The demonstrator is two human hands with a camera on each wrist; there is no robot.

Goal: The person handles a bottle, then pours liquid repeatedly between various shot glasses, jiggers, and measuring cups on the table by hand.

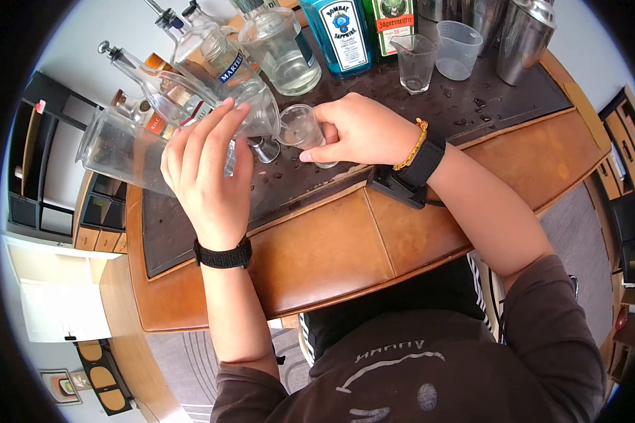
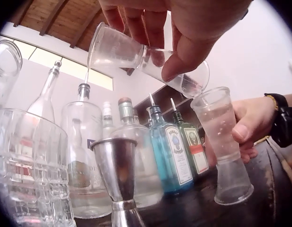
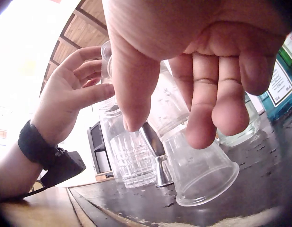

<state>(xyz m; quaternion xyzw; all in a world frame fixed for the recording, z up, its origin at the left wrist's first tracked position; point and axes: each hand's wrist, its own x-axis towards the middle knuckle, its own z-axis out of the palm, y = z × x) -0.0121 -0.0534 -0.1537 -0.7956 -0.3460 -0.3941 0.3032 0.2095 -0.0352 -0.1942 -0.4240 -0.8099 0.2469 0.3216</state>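
Observation:
My left hand (image 1: 208,187) pinches a clear double-ended jigger (image 2: 115,49) near its narrow middle. It lies tipped almost on its side, its lower rim right at the mouth of a second clear double-ended jigger (image 2: 215,120). That one stands nearly upright, with clear liquid and bubbles in its upper cup. The right hand (image 1: 367,134) grips it around the upper part with thumb and fingers. A steel jigger (image 2: 116,168) stands close by, below the left hand. Beside it is a faceted mixing glass (image 2: 32,170), partly hidden by the left hand in the head view.
Several bottles with pourers line the back, among them a blue bottle (image 1: 340,39) and a green bottle (image 1: 391,25). A small glass pitcher (image 1: 414,65), a plastic measuring cup (image 1: 458,51) and a steel shaker (image 1: 525,42) stand at the right. Water drops dot the dark tabletop (image 1: 501,106).

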